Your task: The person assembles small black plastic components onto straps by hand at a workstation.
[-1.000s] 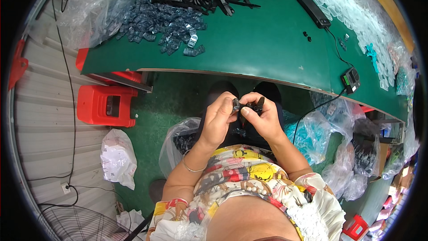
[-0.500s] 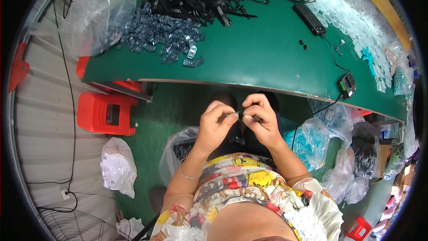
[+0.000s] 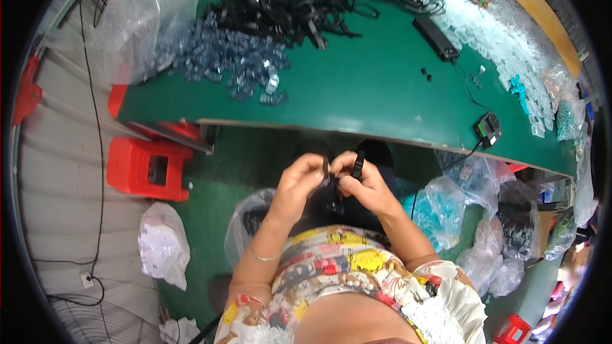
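Head view: the person is sitting at the near edge of a green table (image 3: 357,89) and working below its rim, over the lap. The left hand (image 3: 299,181) is pinching closed on a small black part (image 3: 326,172) between thumb and fingertips. The right hand (image 3: 363,185) is curling shut around a second black clip-like piece (image 3: 358,164), which is standing up above its fingers. The two pieces are sitting just beside each other, and the hands are nearly touching; whether the pieces are actually joined cannot be told at this size.

Risk, as a judgement: both pieces are being gripped by fingertips only, off the table, so a slip would likely be dropping one to the green floor (image 3: 210,229) among the plastic bags (image 3: 446,210). Misalignment between the pieces could also be jamming the fit.

On the table, a heap of black straps (image 3: 306,0) and a pile of clear blue-grey clips (image 3: 223,57) are lying well apart from the hands.
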The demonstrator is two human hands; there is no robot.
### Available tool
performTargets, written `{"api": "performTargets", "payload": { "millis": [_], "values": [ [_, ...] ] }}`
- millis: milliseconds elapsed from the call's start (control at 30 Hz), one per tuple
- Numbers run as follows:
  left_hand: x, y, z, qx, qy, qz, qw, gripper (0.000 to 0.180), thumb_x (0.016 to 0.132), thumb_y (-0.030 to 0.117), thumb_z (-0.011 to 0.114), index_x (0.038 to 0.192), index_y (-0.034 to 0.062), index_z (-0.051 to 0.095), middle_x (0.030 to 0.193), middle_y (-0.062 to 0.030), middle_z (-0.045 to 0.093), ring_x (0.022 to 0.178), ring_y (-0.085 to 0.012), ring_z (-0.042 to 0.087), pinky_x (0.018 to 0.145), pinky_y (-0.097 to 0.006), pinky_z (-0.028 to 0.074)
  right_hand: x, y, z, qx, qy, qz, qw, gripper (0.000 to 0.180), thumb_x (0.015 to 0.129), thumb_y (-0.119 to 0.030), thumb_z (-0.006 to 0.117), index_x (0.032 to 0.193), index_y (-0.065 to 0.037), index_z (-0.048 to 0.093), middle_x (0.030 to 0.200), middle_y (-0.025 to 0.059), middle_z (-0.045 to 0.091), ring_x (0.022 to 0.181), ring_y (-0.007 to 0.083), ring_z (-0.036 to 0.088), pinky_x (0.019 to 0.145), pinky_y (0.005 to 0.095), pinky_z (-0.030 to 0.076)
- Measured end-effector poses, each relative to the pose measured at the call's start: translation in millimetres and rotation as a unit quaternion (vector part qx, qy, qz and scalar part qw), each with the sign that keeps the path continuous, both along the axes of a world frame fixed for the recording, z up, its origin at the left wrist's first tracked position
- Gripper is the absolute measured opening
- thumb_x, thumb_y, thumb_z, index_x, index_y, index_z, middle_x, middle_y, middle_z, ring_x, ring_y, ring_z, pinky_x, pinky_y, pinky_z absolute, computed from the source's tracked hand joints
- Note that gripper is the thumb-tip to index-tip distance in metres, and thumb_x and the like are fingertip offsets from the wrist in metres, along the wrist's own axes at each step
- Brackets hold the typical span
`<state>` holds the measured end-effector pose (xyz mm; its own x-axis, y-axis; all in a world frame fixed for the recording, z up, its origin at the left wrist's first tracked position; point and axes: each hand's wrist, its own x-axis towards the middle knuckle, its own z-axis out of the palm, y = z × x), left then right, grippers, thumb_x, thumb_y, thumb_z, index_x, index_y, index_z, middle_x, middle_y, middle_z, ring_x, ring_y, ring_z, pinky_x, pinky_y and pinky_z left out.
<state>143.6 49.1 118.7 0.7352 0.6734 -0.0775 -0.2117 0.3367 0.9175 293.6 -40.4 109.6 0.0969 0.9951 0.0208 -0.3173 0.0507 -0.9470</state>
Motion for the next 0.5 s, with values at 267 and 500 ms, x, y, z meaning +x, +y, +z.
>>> {"api": "performTargets", "payload": {
  "millis": [267,500],
  "values": [
    [1,3,-1,-0.132,-0.094,-0.030,0.986,0.009,0.085,0.012,0.053,0.086,0.0034,0.054,0.083,0.0001,0.053,0.079,-0.0070,0.047,0.074,-0.022,0.036,1,12,1,0.131,-0.181,-0.067,0.972,0.017,0.078,-0.006,0.064,0.090,0.001,0.057,0.085,0.0049,0.052,0.075,0.0112,0.051,0.064,0.0225,0.043],
    [-8,6,-5,-0.099,-0.105,-0.077,0.987,0.006,0.077,0.009,0.056,0.074,0.0037,0.054,0.080,-0.0017,0.054,0.078,-0.0083,0.047,0.074,-0.023,0.035,-5,9,2,0.135,-0.178,-0.068,0.972,0.019,0.075,-0.009,0.067,0.088,0.000,0.057,0.080,0.0070,0.055,0.072,0.0153,0.052,0.063,0.0267,0.042]
  ]
}}
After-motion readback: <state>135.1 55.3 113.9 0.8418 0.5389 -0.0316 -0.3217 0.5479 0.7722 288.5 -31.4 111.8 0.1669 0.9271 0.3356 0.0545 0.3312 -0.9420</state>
